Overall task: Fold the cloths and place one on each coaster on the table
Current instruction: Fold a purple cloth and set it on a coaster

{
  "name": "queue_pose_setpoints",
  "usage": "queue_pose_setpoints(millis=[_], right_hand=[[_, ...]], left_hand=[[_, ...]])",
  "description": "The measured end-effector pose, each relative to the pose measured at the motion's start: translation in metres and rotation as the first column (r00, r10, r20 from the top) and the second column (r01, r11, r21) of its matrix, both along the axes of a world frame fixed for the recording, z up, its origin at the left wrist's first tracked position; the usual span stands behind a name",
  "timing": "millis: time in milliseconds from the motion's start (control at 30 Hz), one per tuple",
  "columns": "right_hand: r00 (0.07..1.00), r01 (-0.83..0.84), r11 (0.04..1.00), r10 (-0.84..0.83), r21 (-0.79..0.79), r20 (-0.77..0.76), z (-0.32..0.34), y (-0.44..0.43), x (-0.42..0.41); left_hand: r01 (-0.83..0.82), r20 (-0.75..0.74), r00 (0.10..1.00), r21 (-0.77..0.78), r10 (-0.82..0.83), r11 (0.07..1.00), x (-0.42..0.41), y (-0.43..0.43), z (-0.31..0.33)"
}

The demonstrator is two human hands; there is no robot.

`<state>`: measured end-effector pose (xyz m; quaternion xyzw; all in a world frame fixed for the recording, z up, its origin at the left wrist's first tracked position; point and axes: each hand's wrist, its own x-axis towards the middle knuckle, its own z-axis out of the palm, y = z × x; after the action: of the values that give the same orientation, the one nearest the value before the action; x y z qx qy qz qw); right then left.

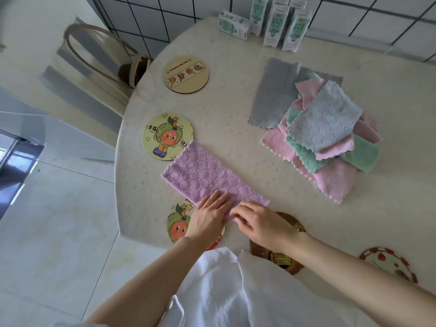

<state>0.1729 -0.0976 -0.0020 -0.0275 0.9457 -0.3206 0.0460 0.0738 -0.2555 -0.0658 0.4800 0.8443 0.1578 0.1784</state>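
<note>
I have the purple cloth (207,178) lying as a long strip on the counter (236,109), halved once by the look of it, and both hands sit on its near end. My left hand (208,217) lies flat with straight fingers, pressing the cloth down so that it cannot slide during the next fold. My right hand (262,223) has its fingers curled round the cloth's near edge and pinches it. I judge this to be the start of lifting that end over.

The strip's far corner just overlaps the green cartoon coaster (165,135), and the beige coaster (186,73) lies well beyond that. No coaster in view carries a folded cloth yet. To the right of the purple cloth, apart from it, the pile of cloths (330,138) in pink, green and blue rests partly on a flat grey cloth (273,95). I suppose it is kept aside to leave room for folding.

Much is hidden. A second cartoon coaster (178,226) lies under my left hand and wrist, and a brown coaster (278,257) lies under my right forearm. The red-patterned coaster (387,260) further right is cut off by the arm. I cannot count the cloths in the pile. The white garment (224,291) covers the counter's near edge.
</note>
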Motion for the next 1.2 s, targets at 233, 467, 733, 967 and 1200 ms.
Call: queue_pose_setpoints(millis=[233,467,733,967,1200], right_hand=[[0.994,-0.068,0.989,0.057,0.13,0.092,-0.034,0.033,-0.012],[0.919,-0.395,0.851,0.364,0.346,0.152,-0.053,0.041,-0.021],[0.923,-0.359,0.887,0.384,0.29,-0.032,-0.06,0.034,-0.016],[0.941,0.149,0.977,-0.093,-0.152,0.325,-0.045,0.02,-0.035],[0.816,0.419,0.902,-0.322,-0.106,0.48,-0.051,0.014,-0.07]], left_hand=[[0.138,0.186,0.967,0.185,-0.172,0.973,-0.012,-0.031,0.006],[0.116,0.28,0.94,0.28,-0.197,0.953,-0.022,-0.057,0.024],[-0.139,0.47,0.881,0.168,0.044,0.976,-0.012,-0.073,0.025],[-0.683,0.705,0.409,-0.185,0.58,0.707,-0.034,-0.049,0.025],[-0.84,0.732,0.188,-0.226,0.655,0.494,-0.053,-0.038,0.021]])
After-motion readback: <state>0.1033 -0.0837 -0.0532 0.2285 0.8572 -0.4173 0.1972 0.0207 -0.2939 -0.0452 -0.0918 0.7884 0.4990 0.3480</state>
